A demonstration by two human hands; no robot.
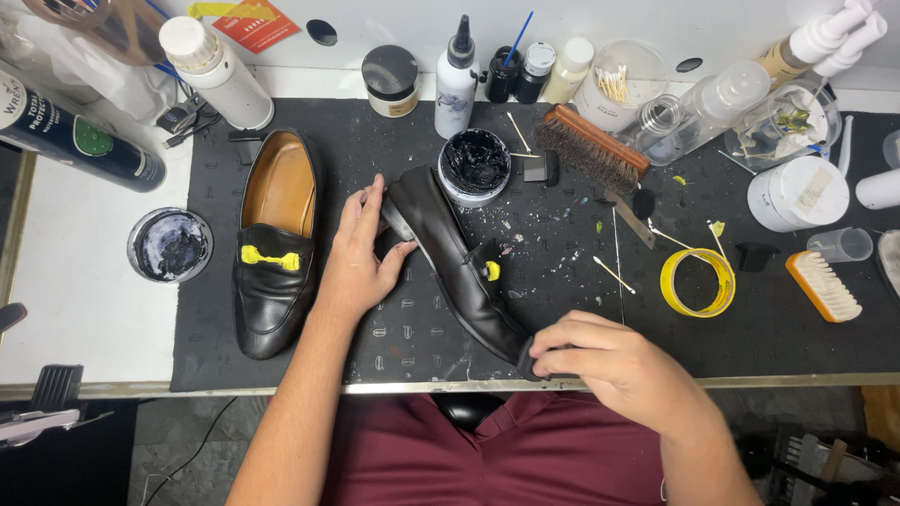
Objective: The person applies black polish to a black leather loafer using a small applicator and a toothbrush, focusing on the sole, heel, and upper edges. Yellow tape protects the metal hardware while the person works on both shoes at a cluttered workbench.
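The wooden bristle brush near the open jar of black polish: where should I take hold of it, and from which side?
Grip the wooden bristle brush across its long wooden back, coming from above. It lies tilted with bristles facing the near side, so the back edge is exposed; the open jar sits to its left, apart.

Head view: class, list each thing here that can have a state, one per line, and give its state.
Left hand: grip on the heel of the tilted shoe.
Right hand: closed at that shoe's toe.
Other shoe: upright, untouched.
Polish jar: open.
Lid: off, lying apart.
Tape roll: flat.
Brush: lying idle.
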